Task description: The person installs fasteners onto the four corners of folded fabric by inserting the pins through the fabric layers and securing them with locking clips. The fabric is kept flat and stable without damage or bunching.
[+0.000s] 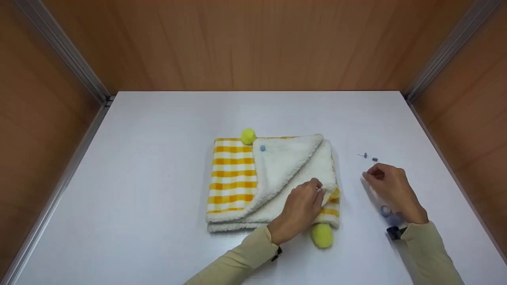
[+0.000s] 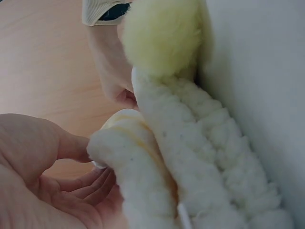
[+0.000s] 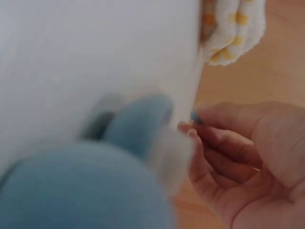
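With fastening apparently in hand, the left hand (image 1: 302,205) pinched the fleecy edge (image 2: 125,160) of the checked blanket (image 1: 233,178) on the table (image 1: 158,134), while the right hand (image 1: 394,190) held a small blue pin (image 3: 195,118) in a narrow thumb-and-finger pinch, seeming to call for a steady carry to that edge.

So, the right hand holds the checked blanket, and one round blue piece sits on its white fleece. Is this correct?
Not quite: the left hand holds the checked blanket, as the head view shows; one round blue piece sits on its white fleece.
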A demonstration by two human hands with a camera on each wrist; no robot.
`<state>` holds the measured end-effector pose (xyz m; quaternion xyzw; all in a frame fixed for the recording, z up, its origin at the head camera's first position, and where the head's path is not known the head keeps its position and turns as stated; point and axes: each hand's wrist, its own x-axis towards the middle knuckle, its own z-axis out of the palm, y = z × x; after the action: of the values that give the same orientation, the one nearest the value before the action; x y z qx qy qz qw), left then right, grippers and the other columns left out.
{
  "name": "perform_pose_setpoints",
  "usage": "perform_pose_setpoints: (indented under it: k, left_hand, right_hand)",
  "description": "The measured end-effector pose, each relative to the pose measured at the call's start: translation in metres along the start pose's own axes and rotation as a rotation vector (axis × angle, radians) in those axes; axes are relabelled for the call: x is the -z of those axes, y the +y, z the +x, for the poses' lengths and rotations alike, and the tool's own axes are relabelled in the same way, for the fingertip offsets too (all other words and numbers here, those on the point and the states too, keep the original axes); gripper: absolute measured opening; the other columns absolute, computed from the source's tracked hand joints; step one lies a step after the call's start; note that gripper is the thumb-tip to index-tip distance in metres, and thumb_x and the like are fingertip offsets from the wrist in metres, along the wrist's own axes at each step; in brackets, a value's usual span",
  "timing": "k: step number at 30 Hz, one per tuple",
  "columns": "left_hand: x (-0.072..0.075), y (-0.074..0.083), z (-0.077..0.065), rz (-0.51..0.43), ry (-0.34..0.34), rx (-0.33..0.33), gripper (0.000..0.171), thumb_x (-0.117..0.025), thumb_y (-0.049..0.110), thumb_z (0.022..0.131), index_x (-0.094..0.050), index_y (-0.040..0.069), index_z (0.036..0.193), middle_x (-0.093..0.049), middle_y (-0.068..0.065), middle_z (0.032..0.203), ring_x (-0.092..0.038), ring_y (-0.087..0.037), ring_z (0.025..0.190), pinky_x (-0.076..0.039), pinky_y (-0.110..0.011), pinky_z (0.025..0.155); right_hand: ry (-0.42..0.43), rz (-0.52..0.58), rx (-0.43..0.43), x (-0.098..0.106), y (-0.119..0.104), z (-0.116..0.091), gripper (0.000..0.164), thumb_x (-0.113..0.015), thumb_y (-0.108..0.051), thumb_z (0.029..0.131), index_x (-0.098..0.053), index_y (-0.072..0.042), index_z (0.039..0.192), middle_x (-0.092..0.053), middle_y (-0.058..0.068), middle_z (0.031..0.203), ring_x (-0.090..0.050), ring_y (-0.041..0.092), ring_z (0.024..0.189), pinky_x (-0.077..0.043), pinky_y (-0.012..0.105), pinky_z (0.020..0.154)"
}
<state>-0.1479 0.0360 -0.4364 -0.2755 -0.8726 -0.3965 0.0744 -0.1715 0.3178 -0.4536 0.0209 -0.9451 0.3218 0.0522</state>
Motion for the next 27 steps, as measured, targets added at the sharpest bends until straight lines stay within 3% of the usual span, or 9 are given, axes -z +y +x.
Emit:
perform_pose_setpoints:
  k: [6,12,20,27]
  left_hand:
    - [0.007,-0.003,0.002,-0.067,-0.008,0.037,0.011,-0.062,0.008,0.103,-0.066,-0.002,0.105,-0.058,-0.002,0.071,-0.046,-0.006,0.061,-0.040,-0.019,0.056]
    - [0.012,-0.006,0.005,-0.084,0.013,0.040,0.011,-0.061,0.006,0.102,-0.066,-0.003,0.107,-0.056,-0.001,0.068,-0.044,-0.007,0.059,-0.039,-0.021,0.055]
    - [0.014,-0.006,0.007,-0.062,0.028,0.045,0.011,-0.063,0.007,0.102,-0.066,-0.002,0.106,-0.055,0.000,0.067,-0.043,-0.006,0.057,-0.036,-0.021,0.053]
    - [0.012,-0.004,0.007,-0.027,0.053,0.010,0.008,-0.064,0.007,0.101,-0.067,0.000,0.104,-0.056,0.000,0.067,-0.044,-0.007,0.058,-0.036,-0.020,0.054]
  right_hand:
    - [0.048,0.059,0.192,0.003,-0.029,-0.014,0.007,-0.077,-0.012,0.093,-0.074,-0.008,0.098,-0.073,-0.001,0.090,-0.066,0.008,0.080,-0.047,0.009,0.074]
    - [-0.020,0.146,0.326,0.002,-0.055,-0.028,0.018,-0.078,-0.006,0.090,-0.073,-0.018,0.102,-0.070,-0.011,0.096,-0.066,0.006,0.086,-0.049,0.011,0.081]
    - [-0.147,0.298,0.541,-0.013,-0.065,-0.031,0.033,-0.074,0.010,0.087,-0.072,-0.017,0.106,-0.071,-0.002,0.096,-0.066,0.011,0.083,-0.052,0.016,0.080]
    - [-0.201,0.370,0.584,-0.020,-0.066,-0.030,0.034,-0.073,0.014,0.085,-0.072,-0.012,0.107,-0.071,0.002,0.096,-0.067,0.012,0.084,-0.052,0.018,0.078]
